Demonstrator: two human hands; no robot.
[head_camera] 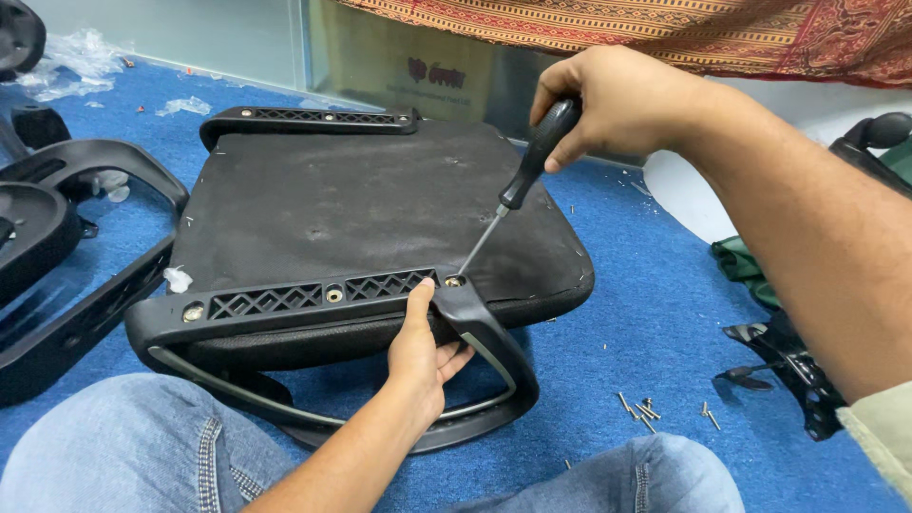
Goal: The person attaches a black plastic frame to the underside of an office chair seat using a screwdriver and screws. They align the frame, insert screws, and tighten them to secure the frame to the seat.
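An upturned black chair seat (361, 204) lies on the blue carpet in front of my knees. A black plastic armrest (313, 304) runs along its near edge, with brass screws in its lattice bracket. My left hand (423, 356) grips the armrest's curved loop, thumb up on the bracket. My right hand (608, 100) holds a black-handled screwdriver (518, 185), its tip set in the screw (454, 281) at the bracket's right end. A second armrest (313, 119) is fixed along the far edge.
Several loose screws (655, 410) lie on the carpet at right. More black chair parts (66, 247) sit at left, and a black mechanism (788, 366) at right. A patterned cloth (665, 28) hangs at the top. Plastic wrap (71, 62) lies far left.
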